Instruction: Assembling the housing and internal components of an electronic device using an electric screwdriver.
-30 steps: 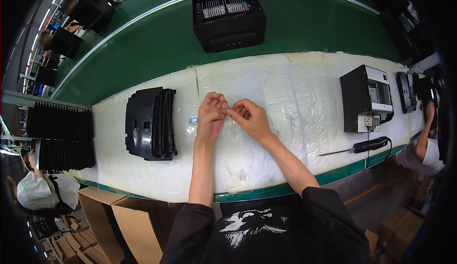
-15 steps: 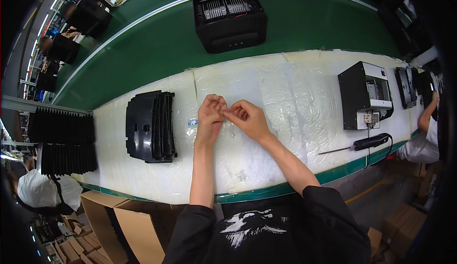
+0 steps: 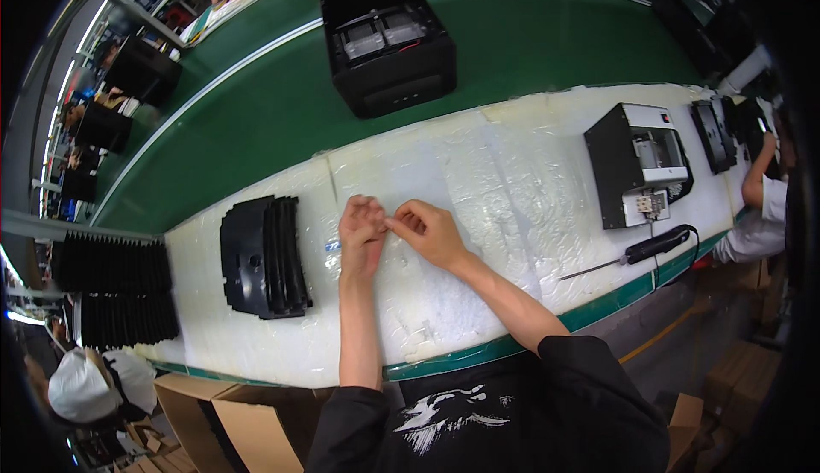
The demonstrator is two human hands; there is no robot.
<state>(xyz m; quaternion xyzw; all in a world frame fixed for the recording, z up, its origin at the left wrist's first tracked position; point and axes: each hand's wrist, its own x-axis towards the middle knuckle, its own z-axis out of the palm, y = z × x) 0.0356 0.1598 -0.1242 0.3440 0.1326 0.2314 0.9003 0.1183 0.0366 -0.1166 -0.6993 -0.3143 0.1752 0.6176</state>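
At left, black panels (image 3: 242,255) rest on the white mat (image 3: 478,183). A blue strip (image 3: 332,247) lies just beside your left hand (image 3: 362,238), whose fingers curl loosely. The case (image 3: 395,76) sits far. Your right hand (image 3: 434,238) brings thumb and forefinger together at the left fingertips; whether either grip holds a small part cannot be told. At right, the machine (image 3: 617,170) stands far, the driver (image 3: 656,245) near. The step in hand appears to be two-handed fingertip work; the next move calls for a light, steady pinch.
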